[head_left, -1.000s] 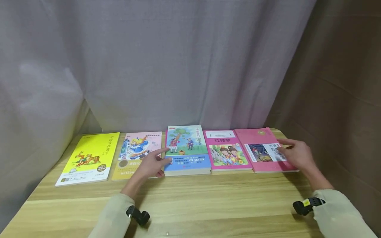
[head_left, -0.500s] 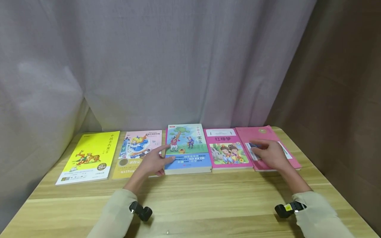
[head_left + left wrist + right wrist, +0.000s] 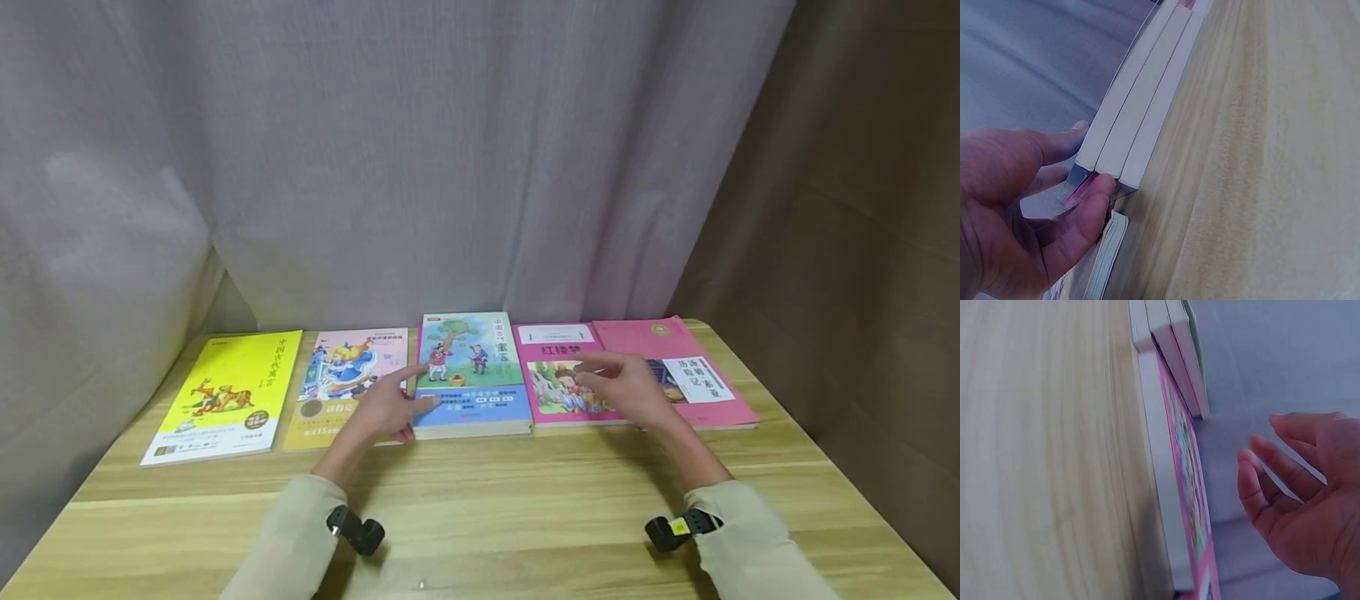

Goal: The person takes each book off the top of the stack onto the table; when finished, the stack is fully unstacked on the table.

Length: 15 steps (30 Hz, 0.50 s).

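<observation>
In the head view my left hand (image 3: 386,406) is at the left edge of a stack of books (image 3: 474,408). The top one has a light green cover with a tree and a blue band. Its thumb reaches over the top edge, and in the left wrist view a bent lower finger (image 3: 1100,187) touches the corner of the stack (image 3: 1135,119), three books thick there. Over a pink book with two cartoon children (image 3: 555,337) hovers my right hand (image 3: 630,387), fingers loosely bent, nothing between them. It hides part of that cover.
At the left lie a yellow book with a tiger (image 3: 240,375) and a pink-and-yellow book (image 3: 337,350). Another pink book (image 3: 697,392) lies at the far right. Behind the wooden table (image 3: 487,517) hangs a grey curtain (image 3: 375,167).
My right hand has moved left, from the far right pink book to over the pink book with the cartoon children. My left hand stays by the stack, and the books lie as before.
</observation>
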{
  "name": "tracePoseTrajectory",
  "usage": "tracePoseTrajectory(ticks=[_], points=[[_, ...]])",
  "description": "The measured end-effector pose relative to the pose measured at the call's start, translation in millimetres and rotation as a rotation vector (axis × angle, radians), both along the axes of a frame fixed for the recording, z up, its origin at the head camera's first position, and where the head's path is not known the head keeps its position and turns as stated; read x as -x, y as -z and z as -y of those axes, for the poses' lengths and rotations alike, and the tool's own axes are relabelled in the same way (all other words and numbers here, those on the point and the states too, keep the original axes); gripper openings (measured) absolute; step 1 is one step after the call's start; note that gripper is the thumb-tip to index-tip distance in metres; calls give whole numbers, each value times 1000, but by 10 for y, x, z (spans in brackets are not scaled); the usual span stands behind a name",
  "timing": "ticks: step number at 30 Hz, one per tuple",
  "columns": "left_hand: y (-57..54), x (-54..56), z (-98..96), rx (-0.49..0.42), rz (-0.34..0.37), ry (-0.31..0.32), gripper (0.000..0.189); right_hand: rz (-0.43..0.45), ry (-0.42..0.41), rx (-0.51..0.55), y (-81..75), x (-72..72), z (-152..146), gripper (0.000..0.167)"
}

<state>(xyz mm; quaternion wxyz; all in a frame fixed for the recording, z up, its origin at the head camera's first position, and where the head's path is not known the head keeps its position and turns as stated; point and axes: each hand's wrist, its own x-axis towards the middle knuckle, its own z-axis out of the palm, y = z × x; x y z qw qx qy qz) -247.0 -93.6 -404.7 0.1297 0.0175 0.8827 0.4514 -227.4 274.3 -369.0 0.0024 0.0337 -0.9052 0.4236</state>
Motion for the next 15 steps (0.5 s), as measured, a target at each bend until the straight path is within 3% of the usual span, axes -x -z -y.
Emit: tracePoseTrajectory(ticks=[10,15], points=[[-16,25,56,3,16,-23,69,36,-106,121,151,39,366,44],[-10,9,98,-4,-11,-13,68,53,-142,138,227,71,489,41]])
